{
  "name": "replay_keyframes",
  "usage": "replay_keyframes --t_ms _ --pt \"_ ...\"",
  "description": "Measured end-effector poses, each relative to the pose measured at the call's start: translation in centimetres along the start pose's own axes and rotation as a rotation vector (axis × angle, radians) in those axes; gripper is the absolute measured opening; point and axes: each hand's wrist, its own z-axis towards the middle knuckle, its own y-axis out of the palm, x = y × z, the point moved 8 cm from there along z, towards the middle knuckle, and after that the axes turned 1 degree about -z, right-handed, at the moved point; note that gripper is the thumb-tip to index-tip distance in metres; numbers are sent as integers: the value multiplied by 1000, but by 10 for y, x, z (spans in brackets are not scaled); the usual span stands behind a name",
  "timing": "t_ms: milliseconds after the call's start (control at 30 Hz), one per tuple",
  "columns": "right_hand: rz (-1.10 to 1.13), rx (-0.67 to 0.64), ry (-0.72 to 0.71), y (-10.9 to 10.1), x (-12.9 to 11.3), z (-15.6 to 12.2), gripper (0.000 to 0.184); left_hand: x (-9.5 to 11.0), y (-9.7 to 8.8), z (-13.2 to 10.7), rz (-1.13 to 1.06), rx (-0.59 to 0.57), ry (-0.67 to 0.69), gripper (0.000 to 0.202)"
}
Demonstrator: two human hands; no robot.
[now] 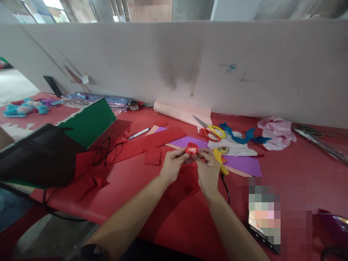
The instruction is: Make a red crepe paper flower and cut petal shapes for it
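Observation:
A small red folded fabric piece (191, 148) with a pale pink, loop-like patch at its centre is held up over the table's middle. My left hand (174, 163) pinches its left side between thumb and fingers. On the other side, my right hand (208, 166) has its fingers closed on the piece's lower right edge. Just right of my right hand lies a yellow glue gun (220, 161) with a black cord. Red cloth (187, 177) spreads beneath both hands, and a red fabric square (153, 156) lies to the left.
Scissors (210, 129) with yellow and orange handles rest behind my hands, near blue fabric strips (244, 137) and purple sheets (246, 165). Eyeglasses (106, 152), a marker (139, 133) and a dark bag (40, 156) are leftward. A pink roll (182, 112) lies along the wall.

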Motion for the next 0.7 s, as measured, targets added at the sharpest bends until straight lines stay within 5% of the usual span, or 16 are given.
replay_keyframes --t_ms 200,367,500,700 --pt "-219 -68 -24 8 -7 -3 21 -1 -9 6 7 77 12 28" --pt "26 -175 126 20 4 -6 24 -2 -18 12 -45 141 -23 33" --pt "152 -54 206 8 12 0 27 0 -25 15 -93 204 -35 31" --pt "60 87 104 -14 5 9 23 4 -35 20 -82 239 -24 26"
